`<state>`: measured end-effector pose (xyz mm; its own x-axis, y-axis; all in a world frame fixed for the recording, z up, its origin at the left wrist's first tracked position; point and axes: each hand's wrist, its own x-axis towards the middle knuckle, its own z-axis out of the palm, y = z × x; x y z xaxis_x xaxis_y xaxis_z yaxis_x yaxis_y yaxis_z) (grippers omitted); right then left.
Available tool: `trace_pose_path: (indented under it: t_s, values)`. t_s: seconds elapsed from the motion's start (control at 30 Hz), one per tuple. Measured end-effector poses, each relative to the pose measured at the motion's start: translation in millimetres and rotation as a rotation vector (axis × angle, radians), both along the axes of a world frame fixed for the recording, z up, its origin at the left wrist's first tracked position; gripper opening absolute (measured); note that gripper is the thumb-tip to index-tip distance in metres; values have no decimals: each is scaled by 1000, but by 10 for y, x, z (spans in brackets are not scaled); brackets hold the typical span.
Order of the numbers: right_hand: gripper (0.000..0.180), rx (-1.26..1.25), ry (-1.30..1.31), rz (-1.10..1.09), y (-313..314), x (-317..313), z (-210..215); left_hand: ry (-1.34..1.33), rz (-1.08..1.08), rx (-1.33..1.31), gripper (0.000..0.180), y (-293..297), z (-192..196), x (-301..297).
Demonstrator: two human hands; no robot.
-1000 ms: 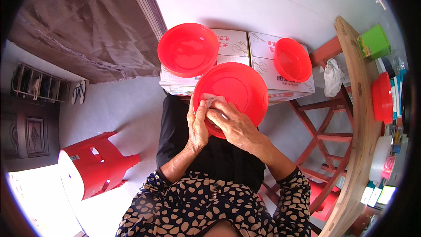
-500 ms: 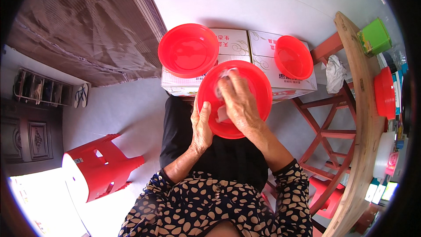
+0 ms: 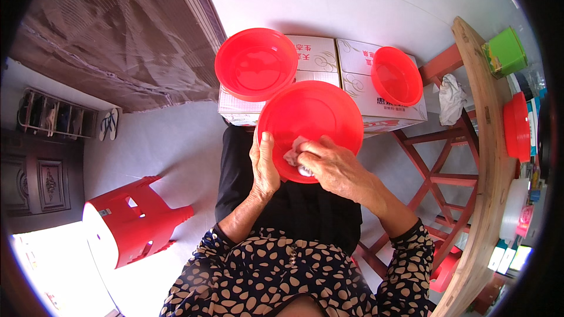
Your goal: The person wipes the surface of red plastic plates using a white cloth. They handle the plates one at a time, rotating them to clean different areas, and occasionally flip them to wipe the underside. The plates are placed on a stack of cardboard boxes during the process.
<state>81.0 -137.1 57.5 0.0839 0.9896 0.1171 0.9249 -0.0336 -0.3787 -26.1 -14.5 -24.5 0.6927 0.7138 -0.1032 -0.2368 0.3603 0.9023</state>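
Two white cardboard boxes with red printed markings are set side by side against the wall: the left box (image 3: 311, 58) and the right box (image 3: 376, 91). A red plastic basin (image 3: 255, 64) is rested on the left box, and a smaller red basin (image 3: 396, 75) on the right one; both are seen to hold nothing. A third, wider red basin (image 3: 317, 120) is held in front of the boxes, over the lap. Its near rim is gripped by the left hand (image 3: 264, 167), thumb laid along the edge. A small pale cloth (image 3: 296, 157) is pressed against the basin's inner face under the closed fingers of the right hand (image 3: 335, 167). A red plastic stool (image 3: 126, 223) is stood on the floor to the left. On the wooden worktop (image 3: 479, 141) at the right, a green box (image 3: 504, 53) and a red bowl (image 3: 517, 126) are kept.
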Motion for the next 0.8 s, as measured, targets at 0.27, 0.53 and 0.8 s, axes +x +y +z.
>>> trace_pose_path:
  t_s: [0.27, 0.53, 0.8]
  values:
    - [36, 304, -269, -431, 230, 122, -188, -44, 17, -33, 43, -30, 95, 32]
    - [31, 200, 304, -189, 388, -201, -267, -49, 44, -60, 37, -36, 44, 13]
    - [16, 18, -175, -95, 61, -32, -173, -31, 184, 41, 44, 36, 9, 33]
